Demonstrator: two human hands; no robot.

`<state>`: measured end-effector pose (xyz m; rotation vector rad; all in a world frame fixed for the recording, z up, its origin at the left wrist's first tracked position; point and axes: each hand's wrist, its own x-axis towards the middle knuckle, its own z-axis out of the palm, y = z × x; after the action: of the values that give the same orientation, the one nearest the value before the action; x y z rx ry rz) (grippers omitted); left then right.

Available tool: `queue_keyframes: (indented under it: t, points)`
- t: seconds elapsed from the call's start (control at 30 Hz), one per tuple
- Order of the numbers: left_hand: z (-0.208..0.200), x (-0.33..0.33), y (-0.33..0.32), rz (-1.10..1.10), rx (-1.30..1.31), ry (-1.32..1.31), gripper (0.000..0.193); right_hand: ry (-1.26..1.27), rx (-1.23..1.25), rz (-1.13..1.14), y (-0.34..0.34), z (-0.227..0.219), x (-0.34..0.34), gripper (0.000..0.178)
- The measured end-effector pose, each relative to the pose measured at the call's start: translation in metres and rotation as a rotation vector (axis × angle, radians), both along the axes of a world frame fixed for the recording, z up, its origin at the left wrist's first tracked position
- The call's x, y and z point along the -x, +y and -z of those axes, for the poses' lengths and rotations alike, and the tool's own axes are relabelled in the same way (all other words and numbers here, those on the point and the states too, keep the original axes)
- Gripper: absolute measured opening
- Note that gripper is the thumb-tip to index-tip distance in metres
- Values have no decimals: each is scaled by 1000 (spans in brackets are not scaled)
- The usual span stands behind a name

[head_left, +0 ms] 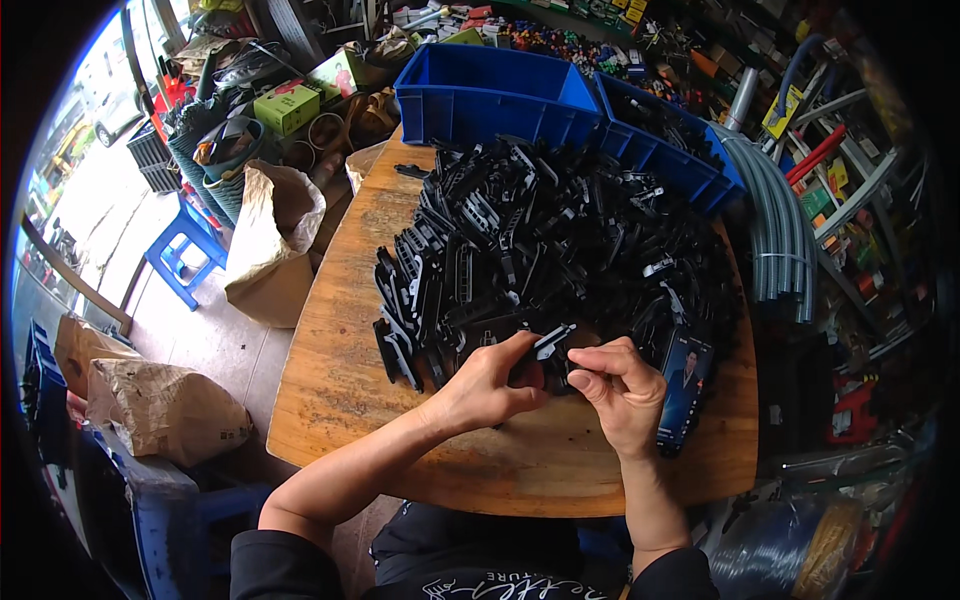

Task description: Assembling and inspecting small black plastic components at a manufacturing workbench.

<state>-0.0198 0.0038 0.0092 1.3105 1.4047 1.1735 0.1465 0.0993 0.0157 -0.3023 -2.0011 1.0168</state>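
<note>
Near the front edge of the pile, my left hand (490, 382) curls its thumb and fingers around a black plastic part with a pale metal strip (552, 342). The strip sticks out past the fingertips, and much of the part is hidden by the hand. Just to the right, my right hand (625, 395) is closed in a pinch, thumb against forefinger. Something small and dark shows at its fingertips, too small to name. Beyond both hands spreads a large heap of similar black parts (520, 230), some with silvery strips.
The wooden table (340, 350) carries the heap. A phone (685, 390) with its screen lit lies right of my right hand. At the far edge stand two blue bins (500, 120), the right one holding black parts. Paper bags (270, 280) and a blue stool (185, 250) are left.
</note>
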Motion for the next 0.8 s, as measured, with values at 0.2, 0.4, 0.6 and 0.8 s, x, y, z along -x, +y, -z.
queue_keyframes:
  t: [0.2, 0.4, 0.6, 0.8]
  points:
    - [7, -9, -1, -22, -134, 14, 40, -3, 14, 60, -8, 4, 6, 18]
    - [10, -13, -3, -77, -208, 402, 35, -66, -72, 108, -6, 8, 3, 19]
    - [8, -10, -3, 30, -296, 404, 31, -244, 320, -130, 10, 3, -5, 55]
    - [4, -15, -9, 7, -310, 332, 31, -176, 440, -93, 0, 0, -4, 41]
